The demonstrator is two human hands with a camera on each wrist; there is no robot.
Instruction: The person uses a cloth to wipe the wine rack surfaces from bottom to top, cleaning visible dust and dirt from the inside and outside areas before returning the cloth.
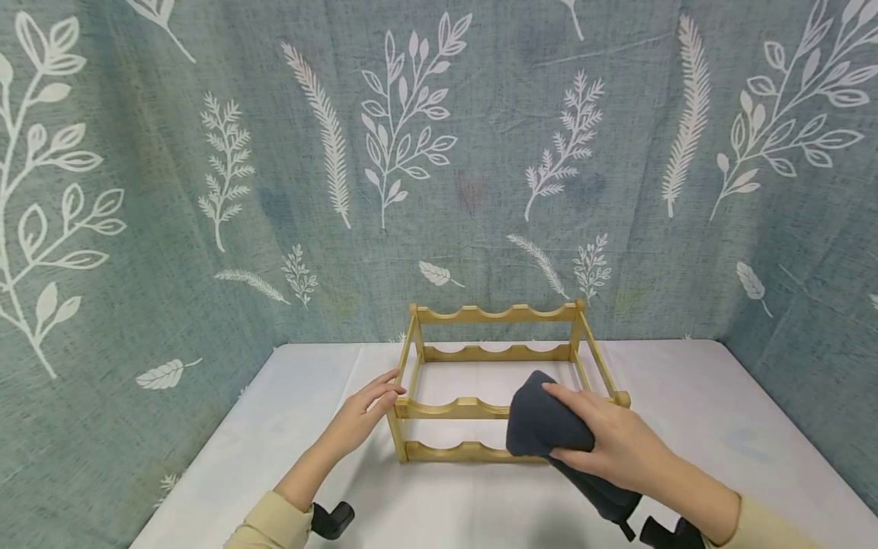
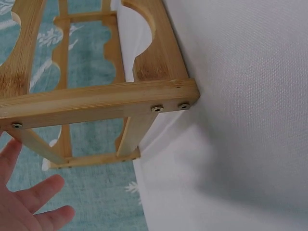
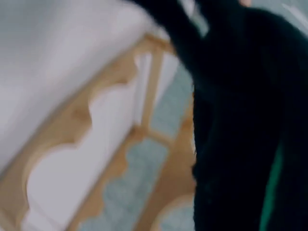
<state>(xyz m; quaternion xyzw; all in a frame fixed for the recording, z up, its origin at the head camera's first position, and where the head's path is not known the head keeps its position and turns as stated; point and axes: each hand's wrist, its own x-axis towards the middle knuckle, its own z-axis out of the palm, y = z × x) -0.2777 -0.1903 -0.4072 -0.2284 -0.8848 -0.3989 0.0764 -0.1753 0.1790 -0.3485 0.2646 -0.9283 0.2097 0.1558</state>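
Observation:
A two-tier wooden bottle rack (image 1: 453,409) with scalloped rails stands on the table. My left hand (image 1: 360,415) is at its left end, fingers extended, with the fingertips right at the upper front corner. In the left wrist view, the thumb and fingers of that hand (image 2: 29,207) are spread beside the rack's end frame (image 2: 101,103). A bunched dark navy cloth (image 1: 542,419) is gripped by my right hand (image 1: 617,438), thumb below and fingers over the top. The cloth overlaps the front rail's right part, and a long fold hangs beneath the hand. Dark fabric (image 3: 240,120) fills much of the right wrist view, hiding the hand.
A white cloth covers the table (image 1: 288,404). Behind and along both sides hangs a grey-green curtain (image 1: 480,252) with white leaf prints, close to the rack's back. Black wrist devices (image 1: 332,521) show at both cuffs.

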